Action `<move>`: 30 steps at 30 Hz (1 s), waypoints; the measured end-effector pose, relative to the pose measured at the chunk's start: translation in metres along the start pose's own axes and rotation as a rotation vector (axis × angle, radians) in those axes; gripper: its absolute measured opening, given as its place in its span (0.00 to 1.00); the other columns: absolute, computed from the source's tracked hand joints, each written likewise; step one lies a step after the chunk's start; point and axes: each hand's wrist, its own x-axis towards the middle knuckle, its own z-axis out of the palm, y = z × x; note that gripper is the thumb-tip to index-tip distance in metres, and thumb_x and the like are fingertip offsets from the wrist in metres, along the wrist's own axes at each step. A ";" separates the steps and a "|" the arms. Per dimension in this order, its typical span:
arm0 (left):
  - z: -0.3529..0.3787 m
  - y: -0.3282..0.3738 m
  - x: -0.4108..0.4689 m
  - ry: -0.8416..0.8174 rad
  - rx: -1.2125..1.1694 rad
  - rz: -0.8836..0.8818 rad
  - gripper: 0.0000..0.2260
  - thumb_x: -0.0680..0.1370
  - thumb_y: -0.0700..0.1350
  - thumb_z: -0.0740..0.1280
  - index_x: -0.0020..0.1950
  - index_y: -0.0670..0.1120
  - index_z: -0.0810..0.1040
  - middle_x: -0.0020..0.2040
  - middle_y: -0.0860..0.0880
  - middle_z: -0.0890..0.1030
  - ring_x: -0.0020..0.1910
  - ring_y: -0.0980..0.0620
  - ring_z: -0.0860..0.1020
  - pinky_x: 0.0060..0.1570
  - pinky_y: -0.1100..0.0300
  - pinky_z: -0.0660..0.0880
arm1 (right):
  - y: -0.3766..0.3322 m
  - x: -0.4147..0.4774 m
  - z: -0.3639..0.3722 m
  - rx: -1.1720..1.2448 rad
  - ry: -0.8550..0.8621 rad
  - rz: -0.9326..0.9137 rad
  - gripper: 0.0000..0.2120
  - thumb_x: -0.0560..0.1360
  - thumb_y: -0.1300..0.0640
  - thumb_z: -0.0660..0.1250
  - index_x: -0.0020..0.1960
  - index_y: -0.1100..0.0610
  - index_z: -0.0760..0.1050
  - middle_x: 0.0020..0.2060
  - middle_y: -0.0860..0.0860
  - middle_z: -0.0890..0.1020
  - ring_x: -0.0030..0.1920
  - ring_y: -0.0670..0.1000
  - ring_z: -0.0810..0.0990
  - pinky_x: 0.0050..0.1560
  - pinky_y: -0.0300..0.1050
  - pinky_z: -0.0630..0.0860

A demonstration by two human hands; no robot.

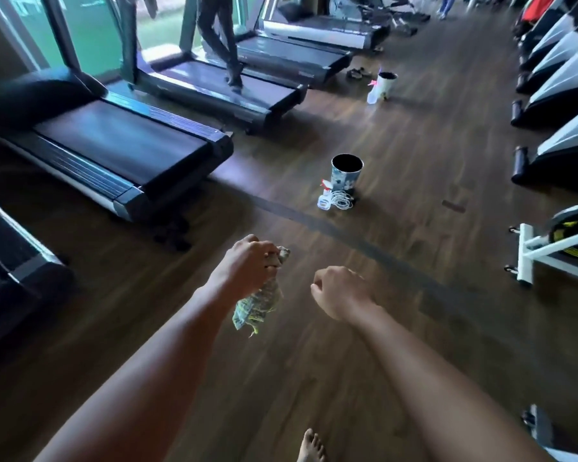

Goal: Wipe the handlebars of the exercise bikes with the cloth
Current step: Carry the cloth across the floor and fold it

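My left hand [247, 261] grips a crumpled greenish patterned cloth [257, 303] that hangs down below the fist, over the wooden floor. My right hand [342, 293] hovers beside it with fingers curled and holds nothing. A white exercise bike with a yellow-and-black flywheel [561, 241] stands at the right edge, only its base in view. More bike bases [548, 105] line the right wall further away. No handlebars are in view.
Treadmills [121, 151] line the left side; a person [221, 45] walks on one. A patterned bin [346, 175] with a spray bottle [326, 198] and coiled white cord stands mid-floor. A second bin [386, 83] with a bottle is further back. My bare foot [311, 446] shows below.
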 end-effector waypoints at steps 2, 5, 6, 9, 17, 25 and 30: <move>0.002 -0.005 0.038 0.019 -0.004 -0.047 0.14 0.73 0.48 0.74 0.58 0.53 0.83 0.49 0.50 0.76 0.49 0.48 0.78 0.49 0.58 0.73 | 0.006 0.040 -0.011 0.031 -0.009 -0.024 0.12 0.79 0.48 0.62 0.54 0.51 0.81 0.55 0.53 0.83 0.58 0.58 0.80 0.57 0.48 0.75; 0.004 -0.016 0.093 0.036 -0.044 -0.097 0.15 0.72 0.49 0.75 0.58 0.54 0.83 0.50 0.49 0.77 0.50 0.47 0.79 0.51 0.56 0.76 | 0.011 0.095 -0.021 0.035 -0.031 -0.066 0.12 0.79 0.48 0.62 0.53 0.52 0.81 0.54 0.53 0.83 0.58 0.58 0.80 0.56 0.48 0.75; 0.005 -0.022 0.111 0.034 -0.050 -0.109 0.15 0.72 0.49 0.75 0.58 0.55 0.83 0.51 0.50 0.78 0.50 0.47 0.79 0.52 0.55 0.76 | 0.012 0.115 -0.025 0.025 -0.034 -0.082 0.12 0.80 0.48 0.62 0.53 0.52 0.81 0.54 0.53 0.83 0.58 0.58 0.80 0.55 0.48 0.75; 0.009 -0.041 0.166 0.014 -0.059 -0.131 0.14 0.72 0.49 0.75 0.58 0.56 0.83 0.52 0.50 0.78 0.51 0.47 0.79 0.54 0.53 0.77 | 0.015 0.175 -0.033 0.008 -0.027 -0.104 0.12 0.79 0.48 0.62 0.53 0.52 0.81 0.54 0.53 0.83 0.58 0.58 0.80 0.55 0.48 0.76; 0.005 -0.101 0.330 -0.040 -0.082 -0.084 0.15 0.72 0.48 0.74 0.58 0.56 0.83 0.52 0.51 0.77 0.50 0.50 0.78 0.50 0.60 0.75 | 0.006 0.348 -0.061 0.017 0.010 -0.038 0.12 0.78 0.48 0.62 0.52 0.51 0.81 0.54 0.53 0.83 0.57 0.58 0.81 0.53 0.48 0.76; -0.026 -0.133 0.503 -0.073 -0.082 0.005 0.14 0.72 0.46 0.74 0.57 0.57 0.83 0.50 0.53 0.76 0.46 0.55 0.74 0.42 0.65 0.72 | 0.008 0.505 -0.101 0.080 0.061 0.070 0.12 0.78 0.47 0.62 0.51 0.51 0.81 0.52 0.52 0.82 0.56 0.58 0.80 0.52 0.49 0.76; -0.021 -0.138 0.611 -0.095 -0.068 0.040 0.14 0.74 0.47 0.74 0.58 0.56 0.83 0.49 0.52 0.76 0.46 0.51 0.77 0.45 0.62 0.72 | 0.033 0.603 -0.118 0.077 0.075 0.083 0.11 0.78 0.48 0.63 0.51 0.52 0.81 0.52 0.53 0.83 0.55 0.58 0.81 0.50 0.47 0.74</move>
